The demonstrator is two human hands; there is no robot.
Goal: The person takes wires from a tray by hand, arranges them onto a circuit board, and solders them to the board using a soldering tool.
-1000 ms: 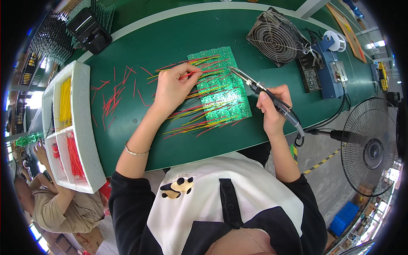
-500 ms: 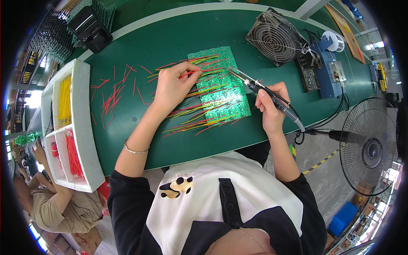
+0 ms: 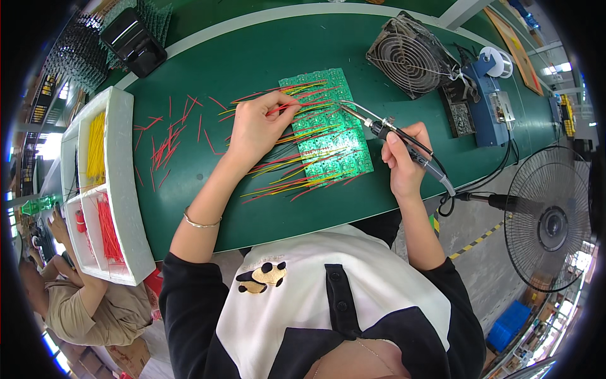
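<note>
A green circuit board panel [image 3: 346,136] lies on the green table, with rows of red, yellow and black wires [image 3: 284,169] sticking out to its left. My left hand [image 3: 260,123] pinches a red wire [image 3: 291,105] over the panel's left edge. In my right hand [image 3: 407,161] is a soldering iron [image 3: 379,129], held like a pen. Its tip is at the upper right part of the panel, close to the far end of the red wire; whether they touch I cannot tell. A thin metal tube runs along the iron toward the tip.
Loose red wires [image 3: 167,142] lie left of my left arm. A white foam box [image 3: 120,183] holds yellow and red wires. At the back right stand a square fan [image 3: 404,57] and a blue soldering unit [image 3: 486,104] with a spool. A round fan [image 3: 550,221] is at right; a co-worker sits lower left.
The soldering iron and my right hand have shifted very slightly to the right. My left hand stays in place with the red wire.
</note>
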